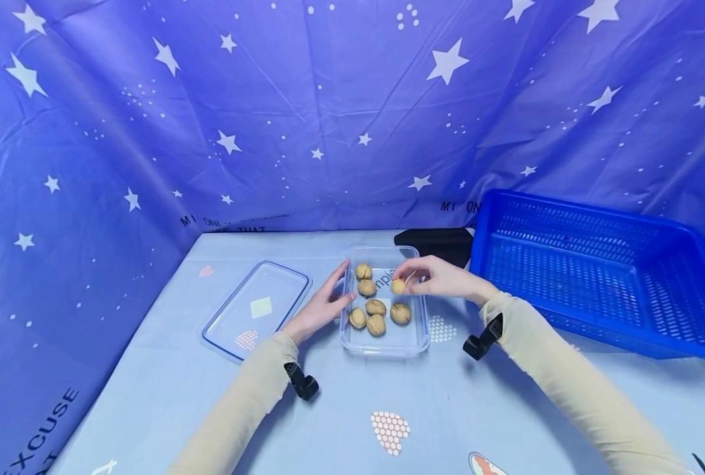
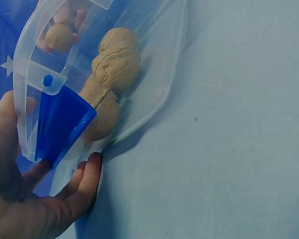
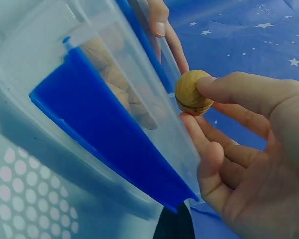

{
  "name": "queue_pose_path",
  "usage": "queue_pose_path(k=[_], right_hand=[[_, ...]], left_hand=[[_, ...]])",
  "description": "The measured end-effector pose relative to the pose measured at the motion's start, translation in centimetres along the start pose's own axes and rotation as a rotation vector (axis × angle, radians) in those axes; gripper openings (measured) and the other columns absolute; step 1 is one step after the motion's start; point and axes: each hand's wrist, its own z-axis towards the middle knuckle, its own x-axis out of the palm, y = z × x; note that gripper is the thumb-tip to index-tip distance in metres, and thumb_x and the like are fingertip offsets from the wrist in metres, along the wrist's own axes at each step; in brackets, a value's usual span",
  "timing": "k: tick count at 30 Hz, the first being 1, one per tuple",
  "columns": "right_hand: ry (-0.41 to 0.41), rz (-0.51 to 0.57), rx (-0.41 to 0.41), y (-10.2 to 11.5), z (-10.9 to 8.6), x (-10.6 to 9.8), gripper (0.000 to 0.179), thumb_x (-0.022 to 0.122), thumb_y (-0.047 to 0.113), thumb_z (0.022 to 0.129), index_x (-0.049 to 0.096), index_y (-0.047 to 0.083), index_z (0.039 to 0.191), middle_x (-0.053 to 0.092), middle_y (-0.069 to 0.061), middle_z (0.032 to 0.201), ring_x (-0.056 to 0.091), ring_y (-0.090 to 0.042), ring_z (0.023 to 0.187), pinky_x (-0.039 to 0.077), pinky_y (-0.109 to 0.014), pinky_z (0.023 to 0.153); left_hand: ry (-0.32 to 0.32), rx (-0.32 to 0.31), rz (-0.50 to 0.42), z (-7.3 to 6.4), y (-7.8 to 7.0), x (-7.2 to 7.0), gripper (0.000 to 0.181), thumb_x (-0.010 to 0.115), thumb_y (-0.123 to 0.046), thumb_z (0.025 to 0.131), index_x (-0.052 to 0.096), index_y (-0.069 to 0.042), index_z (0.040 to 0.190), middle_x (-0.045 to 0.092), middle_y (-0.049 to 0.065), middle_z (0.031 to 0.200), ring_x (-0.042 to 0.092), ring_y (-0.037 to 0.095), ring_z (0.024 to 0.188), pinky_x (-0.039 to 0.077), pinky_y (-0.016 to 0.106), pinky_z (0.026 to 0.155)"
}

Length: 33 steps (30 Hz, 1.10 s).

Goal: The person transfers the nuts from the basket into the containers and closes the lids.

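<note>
A clear plastic food container (image 1: 386, 346) holds several walnuts (image 1: 376, 324) and has blue side clips (image 2: 65, 124). At its left wall my left hand (image 1: 321, 309) grips the rim, the thumb over the edge and the fingers spread along the outside. My right hand (image 1: 438, 277) pinches one walnut (image 3: 193, 92) between thumb and fingertips. In the head view this walnut overlaps the container's upper right part; in the right wrist view it shows beside the rim.
The container's blue-edged lid (image 1: 261, 307) lies on the table to the left. A large blue perforated basket (image 1: 578, 316) stands at the right, beside a black object (image 1: 438, 244) behind the container. Starry blue cloth (image 1: 329, 99) hangs at the back and left.
</note>
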Motion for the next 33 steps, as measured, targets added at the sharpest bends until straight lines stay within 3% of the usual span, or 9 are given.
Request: queue_pose_path(k=[6, 12, 17, 21, 25, 27, 33], right_hand=[[-0.024, -0.002, 0.019, 0.2, -0.1, 0.3, 0.039, 0.063, 0.0, 0.089, 0.056, -0.007, 0.127, 0.06, -0.023, 0.117, 0.064, -0.026, 0.094, 0.053, -0.041, 0.086], [-0.101, 0.024, 0.06, 0.8, -0.5, 0.5, 0.047, 0.063, 0.003, 0.09, 0.05, -0.004, 0.135, 0.058, -0.02, 0.118, 0.063, -0.025, 0.093, 0.053, -0.034, 0.081], [-0.14, 0.054, 0.085, 1.2, -1.1, 0.6, 0.045, 0.062, 0.002, 0.09, 0.052, -0.001, 0.134, 0.06, -0.019, 0.116, 0.062, -0.025, 0.093, 0.053, -0.032, 0.081], [-0.149, 0.065, 0.077, 1.4, -1.2, 0.8, 0.044, 0.061, 0.0, 0.09, 0.052, -0.003, 0.133, 0.061, -0.019, 0.116, 0.062, -0.029, 0.094, 0.053, -0.031, 0.081], [-0.159, 0.092, 0.097, 1.6, -1.1, 1.1, 0.045, 0.061, 0.0, 0.09, 0.051, -0.005, 0.133, 0.061, -0.016, 0.115, 0.062, -0.035, 0.096, 0.052, -0.03, 0.08], [-0.164, 0.116, 0.11, 1.8, -0.9, 1.3, 0.045, 0.06, 0.0, 0.089, 0.05, -0.006, 0.133, 0.061, -0.017, 0.115, 0.061, -0.038, 0.097, 0.052, -0.03, 0.078], [-0.165, 0.184, 0.122, 2.3, -0.4, 2.1, 0.043, 0.056, 0.0, 0.09, 0.05, -0.007, 0.132, 0.057, -0.026, 0.119, 0.063, -0.033, 0.098, 0.053, -0.045, 0.077]], left_hand=[[0.014, -0.02, -0.047, -0.1, -0.5, 0.1, 0.072, 0.055, -0.019, 0.099, 0.012, -0.028, 0.157, 0.012, 0.014, 0.159, 0.031, 0.047, 0.133, 0.05, 0.048, 0.092], [-0.012, -0.022, -0.015, 0.0, 0.0, 0.1, 0.071, 0.056, -0.021, 0.098, 0.016, -0.03, 0.156, 0.017, 0.01, 0.159, 0.031, 0.044, 0.135, 0.047, 0.049, 0.096], [-0.012, -0.017, -0.028, -0.1, -0.2, -0.1, 0.071, 0.059, -0.022, 0.097, 0.018, -0.028, 0.156, 0.018, 0.013, 0.158, 0.038, 0.047, 0.13, 0.053, 0.045, 0.088], [-0.004, 0.001, 0.017, -0.2, -0.4, -0.6, 0.071, 0.06, -0.024, 0.097, 0.02, -0.025, 0.156, 0.021, 0.014, 0.157, 0.038, 0.046, 0.13, 0.047, 0.049, 0.096], [-0.013, -0.003, -0.001, -0.4, -0.7, -1.7, 0.067, 0.058, -0.02, 0.098, 0.023, -0.021, 0.155, 0.021, 0.016, 0.157, 0.042, 0.044, 0.128, 0.047, 0.047, 0.097], [-0.034, -0.013, -0.032, -0.5, -0.8, -2.5, 0.065, 0.056, -0.016, 0.098, 0.024, -0.016, 0.155, 0.021, 0.017, 0.156, 0.047, 0.044, 0.123, 0.052, 0.043, 0.091], [-0.102, -0.059, -0.034, -1.3, -0.8, -5.5, 0.057, 0.053, -0.013, 0.099, 0.03, -0.006, 0.151, 0.026, 0.022, 0.152, 0.048, 0.043, 0.121, 0.051, 0.042, 0.093]])
